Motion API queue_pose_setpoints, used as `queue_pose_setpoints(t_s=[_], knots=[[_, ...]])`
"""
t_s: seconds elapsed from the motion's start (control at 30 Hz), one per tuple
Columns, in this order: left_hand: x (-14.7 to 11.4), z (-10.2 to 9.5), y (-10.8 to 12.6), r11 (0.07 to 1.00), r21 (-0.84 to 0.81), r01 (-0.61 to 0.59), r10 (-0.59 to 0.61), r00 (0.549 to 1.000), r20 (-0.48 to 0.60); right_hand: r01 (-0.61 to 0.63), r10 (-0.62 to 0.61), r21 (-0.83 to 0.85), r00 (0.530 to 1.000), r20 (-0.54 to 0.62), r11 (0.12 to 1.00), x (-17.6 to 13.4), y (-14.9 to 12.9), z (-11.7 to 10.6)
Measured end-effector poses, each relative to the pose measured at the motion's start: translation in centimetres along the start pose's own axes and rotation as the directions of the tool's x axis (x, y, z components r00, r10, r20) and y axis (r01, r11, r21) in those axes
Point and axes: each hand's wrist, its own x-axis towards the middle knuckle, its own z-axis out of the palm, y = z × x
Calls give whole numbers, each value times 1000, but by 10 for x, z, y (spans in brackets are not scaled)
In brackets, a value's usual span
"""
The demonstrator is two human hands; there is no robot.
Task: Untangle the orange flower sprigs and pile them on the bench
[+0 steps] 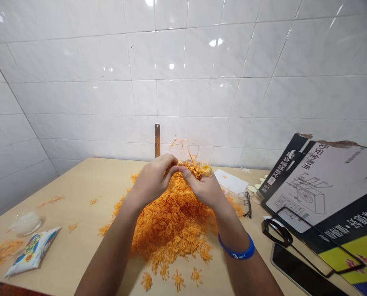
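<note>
A large heap of small orange plastic flower-shaped pieces [171, 222] covers the middle of the table. Over the top of it, my two hands meet with the fingertips touching. My right hand [203, 185] is closed around a bunch of orange plastic pieces [202, 167], from which thin orange stems stick up. My left hand [155, 174] is closed in a pinch against my right thumb. Whatever sits between the left fingertips is too small and too covered to make out.
At left lie a white snack packet [33, 251], a clear round container [26, 223] and loose orange bits [3, 255]. On the right are a printed cardboard box [322, 193], a phone [303, 271], a black watch [276, 232] and eyeglasses [247, 204]. Behind stands a tiled wall [198, 96].
</note>
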Motion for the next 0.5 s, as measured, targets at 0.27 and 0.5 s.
queue_pose_setpoints(t_s=[0.27,0.5], knots=[[1,13,-7,970,-110,-219,189,955,-230,-116,117,329,993,16,937,2,10,-4],[1,8,-9,947,-228,-227,197,969,-149,-187,140,373,979,150,909,-1,20,-12]])
